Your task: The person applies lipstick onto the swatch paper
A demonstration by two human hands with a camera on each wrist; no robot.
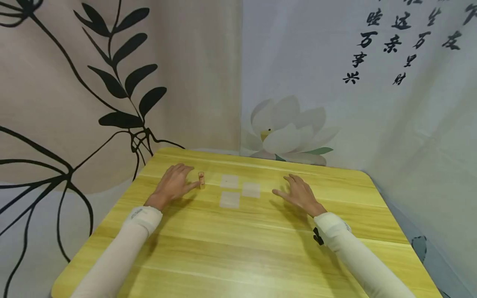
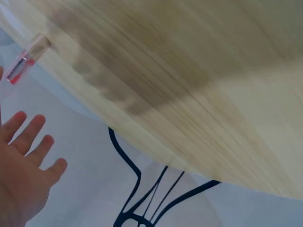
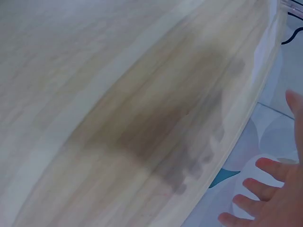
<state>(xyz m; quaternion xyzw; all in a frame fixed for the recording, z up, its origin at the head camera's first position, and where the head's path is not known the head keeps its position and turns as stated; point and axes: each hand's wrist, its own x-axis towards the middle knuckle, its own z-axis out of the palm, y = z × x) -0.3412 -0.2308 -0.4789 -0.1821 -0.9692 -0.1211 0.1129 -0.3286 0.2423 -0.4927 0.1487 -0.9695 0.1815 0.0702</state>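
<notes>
A small clear tube with red and beige parts, like a lip gloss, stands upright at the far left part of the table. In the left wrist view the same lip gloss tube appears at the upper left. My left hand hovers just left of it, fingers spread, the thumb tip close to the tube; whether they touch I cannot tell. The left wrist view shows part of that hand with loosely extended fingers. Over the right side, my right hand holds nothing, its fingers apart, also visible in the right wrist view.
Three pale square patches lie on the wooden table between the hands: one at the back left, one at the right, one in front. Printed curtains hang behind the table's far edge.
</notes>
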